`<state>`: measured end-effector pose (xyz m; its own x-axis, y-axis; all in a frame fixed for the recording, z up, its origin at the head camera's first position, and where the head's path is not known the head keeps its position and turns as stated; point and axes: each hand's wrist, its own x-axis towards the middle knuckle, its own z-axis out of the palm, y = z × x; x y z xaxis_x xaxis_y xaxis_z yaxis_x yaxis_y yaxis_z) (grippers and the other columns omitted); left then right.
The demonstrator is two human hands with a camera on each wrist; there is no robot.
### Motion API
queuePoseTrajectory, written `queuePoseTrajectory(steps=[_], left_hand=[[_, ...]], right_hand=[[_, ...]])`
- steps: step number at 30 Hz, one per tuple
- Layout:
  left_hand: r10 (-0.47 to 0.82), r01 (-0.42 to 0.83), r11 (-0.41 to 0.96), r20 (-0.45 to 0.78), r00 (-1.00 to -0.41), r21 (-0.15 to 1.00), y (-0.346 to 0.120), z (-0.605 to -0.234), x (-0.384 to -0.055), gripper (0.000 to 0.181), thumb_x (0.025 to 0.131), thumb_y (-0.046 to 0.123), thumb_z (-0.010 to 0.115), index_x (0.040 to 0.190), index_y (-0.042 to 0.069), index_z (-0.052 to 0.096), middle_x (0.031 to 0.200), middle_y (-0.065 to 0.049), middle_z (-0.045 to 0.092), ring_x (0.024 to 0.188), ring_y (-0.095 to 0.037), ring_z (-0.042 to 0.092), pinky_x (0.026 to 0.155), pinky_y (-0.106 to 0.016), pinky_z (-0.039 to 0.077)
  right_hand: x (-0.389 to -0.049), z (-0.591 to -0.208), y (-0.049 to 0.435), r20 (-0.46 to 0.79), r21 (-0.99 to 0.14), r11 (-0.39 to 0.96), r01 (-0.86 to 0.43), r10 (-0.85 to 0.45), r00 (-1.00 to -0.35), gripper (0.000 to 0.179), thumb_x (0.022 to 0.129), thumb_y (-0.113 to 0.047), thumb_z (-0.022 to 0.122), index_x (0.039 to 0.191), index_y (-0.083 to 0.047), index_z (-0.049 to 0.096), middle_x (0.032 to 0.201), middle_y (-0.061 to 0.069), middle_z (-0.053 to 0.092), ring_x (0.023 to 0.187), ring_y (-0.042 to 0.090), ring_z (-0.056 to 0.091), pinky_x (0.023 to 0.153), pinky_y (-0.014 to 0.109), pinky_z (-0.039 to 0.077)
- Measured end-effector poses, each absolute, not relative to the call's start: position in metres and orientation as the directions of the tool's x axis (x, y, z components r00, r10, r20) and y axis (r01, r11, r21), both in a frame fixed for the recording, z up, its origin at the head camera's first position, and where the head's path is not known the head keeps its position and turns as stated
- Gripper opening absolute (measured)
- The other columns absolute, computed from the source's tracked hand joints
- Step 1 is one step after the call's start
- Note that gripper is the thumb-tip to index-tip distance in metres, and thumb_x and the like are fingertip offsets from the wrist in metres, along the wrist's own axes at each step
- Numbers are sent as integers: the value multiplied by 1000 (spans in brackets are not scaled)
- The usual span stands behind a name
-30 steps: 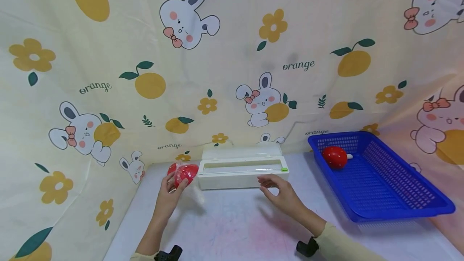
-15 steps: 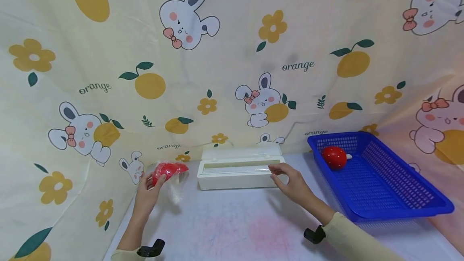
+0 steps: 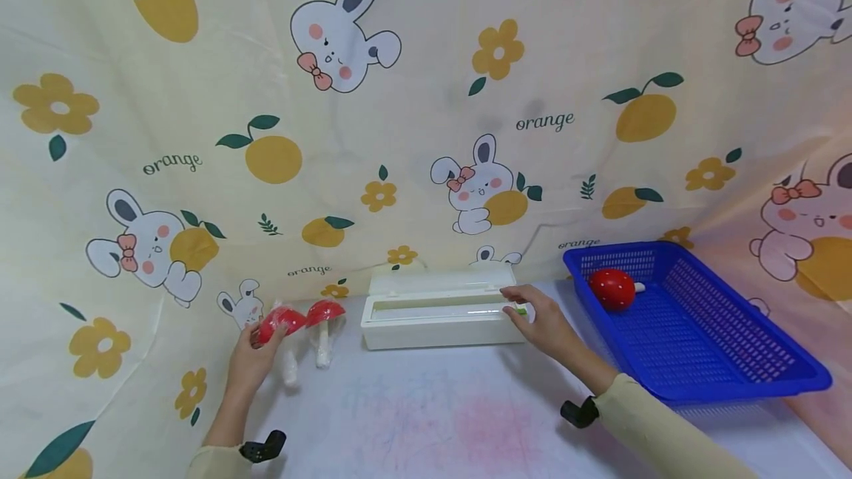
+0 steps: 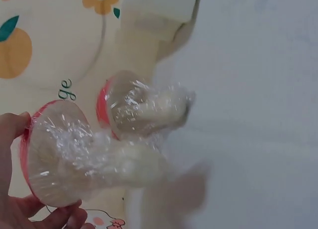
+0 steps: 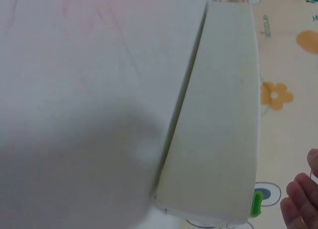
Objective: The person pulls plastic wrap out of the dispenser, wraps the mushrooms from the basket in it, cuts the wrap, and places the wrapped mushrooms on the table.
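My left hand [image 3: 251, 362] grips the red cap of a toy mushroom [image 3: 278, 322] wrapped in clear film, stem pointing down. Right beside it stands another wrapped toy mushroom [image 3: 325, 311], cap up. The left wrist view shows crinkled film round the pale stem of the held mushroom [image 4: 124, 164] and on the second mushroom [image 4: 149, 107] behind it. My right hand [image 3: 547, 325] hovers at the right end of a white cling film dispenser [image 3: 433, 335], whose lid is raised. Its fingers are relaxed near the green slider [image 5: 256, 204] and hold nothing.
A blue plastic basket [image 3: 739, 390] stands on the right side of the white table [image 3: 413, 420]. Inside its far left corner lies an unwrapped red toy mushroom [image 3: 612, 289] with white dots. A patterned cloth [image 3: 399, 117] hangs behind the table.
My left hand has carried the wrapped mushroom leftward and lowered it, and the second wrapped mushroom now shows separately beside it. My right hand has shifted right along the dispenser towards the green slider.
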<state>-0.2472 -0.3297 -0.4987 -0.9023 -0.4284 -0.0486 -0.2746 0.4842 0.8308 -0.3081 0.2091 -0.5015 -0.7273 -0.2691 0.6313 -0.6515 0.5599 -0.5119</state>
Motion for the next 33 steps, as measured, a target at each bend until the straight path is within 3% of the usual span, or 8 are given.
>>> queuePoseTrajectory(steps=[8,16,21,27,33], left_hand=[[-428,-296,535,-48,-903,791,-338,-507,-251,102,103,63,61,165,-7,21,164,-39,30,149,-58,34,118,-64,39],[-413,-299,542,-60,-909,785,-342,-518,-254,98,105,60,58,164,-8,21,163,-39,29,150,-57,31,120,-64,36],[-397,-294,508,-83,-914,810,-343,-523,-254,98,106,57,58,165,-9,16,164,-41,24,151,-60,27,121,-66,33],[-364,-342,507,-163,-917,791,-348,-527,-254,103,106,64,51,163,-12,14,164,-44,19,152,-62,21,122,-70,27],[-326,-332,524,-176,-929,785,-352,-527,-254,98,109,60,47,162,-16,15,164,-45,17,153,-61,18,124,-69,23]], right_hand=[[-319,-501,213,542,-503,641,-580,-288,-789,24,96,1,78,120,-3,76,121,17,73,119,41,66,105,62,52],[-322,-500,214,370,-520,718,-463,-299,-879,22,99,-8,77,121,-8,78,125,15,70,122,40,61,106,62,50],[-325,-501,212,332,-493,746,-447,-314,-889,22,99,-11,78,120,-7,79,123,13,71,120,39,61,103,60,51],[-325,-502,212,330,-475,759,-445,-315,-890,9,98,-12,79,107,-10,82,121,12,71,117,39,61,101,60,50],[-325,-502,211,345,-464,766,-445,-307,-887,4,98,-14,80,99,-12,83,118,11,72,113,37,61,97,58,51]])
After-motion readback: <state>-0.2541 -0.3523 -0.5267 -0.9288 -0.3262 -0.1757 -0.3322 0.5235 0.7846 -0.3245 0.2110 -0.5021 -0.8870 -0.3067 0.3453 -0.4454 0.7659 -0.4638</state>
